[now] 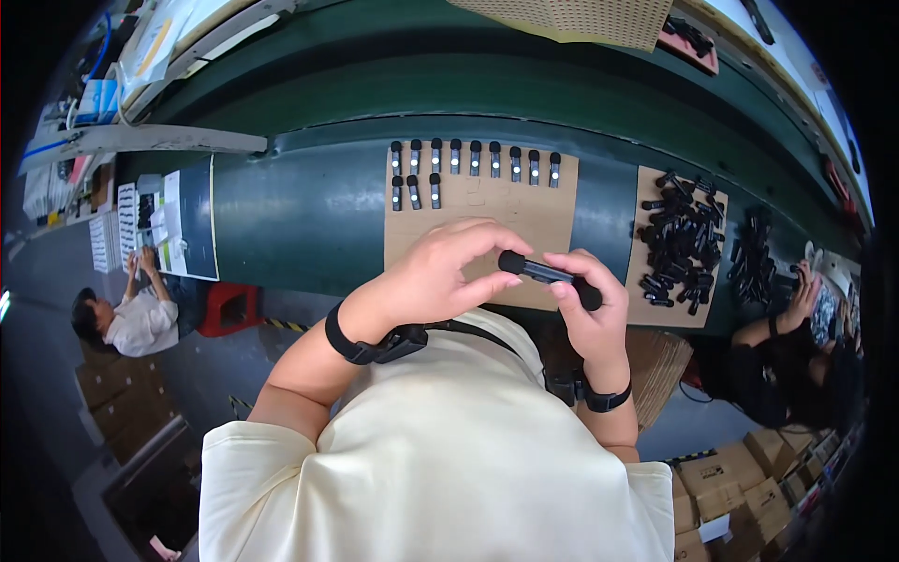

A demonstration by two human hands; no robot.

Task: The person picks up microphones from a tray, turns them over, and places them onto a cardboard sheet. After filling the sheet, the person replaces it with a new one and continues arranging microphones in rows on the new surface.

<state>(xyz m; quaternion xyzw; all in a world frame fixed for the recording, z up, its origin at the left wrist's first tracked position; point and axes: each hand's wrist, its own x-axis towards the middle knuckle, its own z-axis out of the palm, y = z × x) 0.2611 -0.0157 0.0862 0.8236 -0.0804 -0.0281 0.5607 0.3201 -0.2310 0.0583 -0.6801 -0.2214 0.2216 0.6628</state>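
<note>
Before my chest, a small black wireless microphone [545, 272] with a round foam cap [511, 261] lies between my two hands. My left hand [442, 269] pinches the foam-capped end between thumb and fingers. The other end of the body is gripped by my right hand [601, 318], thumb below and index finger above. A dark rounded piece [588, 294] also shows in my right hand; I cannot tell if it belongs to the same microphone. Just beyond, several similar microphones [475, 159] stand in two rows on a cardboard sheet [529, 220], each with a pale dot.
A second cardboard sheet [646, 314] at the right bears a heap of black microphones [684, 239]; another heap [752, 253] lies beyond it. The green bench [300, 206] runs across. A co-worker [140, 318] sits left, another person [777, 356] right. Cartons [735, 478] stand lower right.
</note>
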